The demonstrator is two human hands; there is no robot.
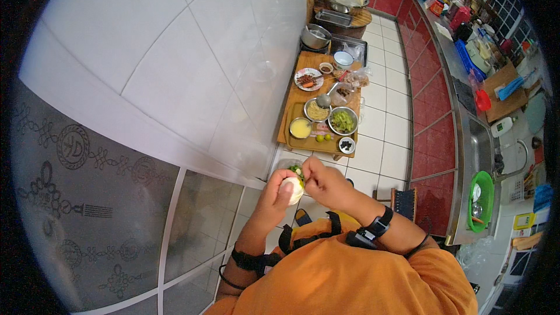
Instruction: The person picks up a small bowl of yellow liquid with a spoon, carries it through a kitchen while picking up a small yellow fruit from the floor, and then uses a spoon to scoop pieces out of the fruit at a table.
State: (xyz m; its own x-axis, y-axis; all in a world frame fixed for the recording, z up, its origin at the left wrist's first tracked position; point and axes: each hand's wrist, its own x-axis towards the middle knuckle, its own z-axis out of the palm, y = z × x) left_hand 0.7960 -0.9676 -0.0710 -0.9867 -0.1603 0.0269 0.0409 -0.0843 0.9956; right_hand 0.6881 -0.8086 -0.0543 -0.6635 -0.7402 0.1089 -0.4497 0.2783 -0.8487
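Note:
A pale, rounded, partly peeled citrus-like fruit (292,191) with a bit of yellow-green at its right edge is in my left hand (277,201), fingers wrapped about it and thumb on its near side. Close on its right is my right hand (326,183), its fingers curled in by the fruit; whether they pinch a piece of peel I cannot tell. Just beyond my hands, low down, is a container with green pieces (296,169), partly hidden by my fingers.
Ahead stands a low wooden table (288,96) with a tray (302,143), bowls of food, a ladle (323,100) and two small green citrus fruits (323,138). A tiled wall (175,65) rises on the left. Red cabinets and a steel counter with a green basket (491,201) run along the right.

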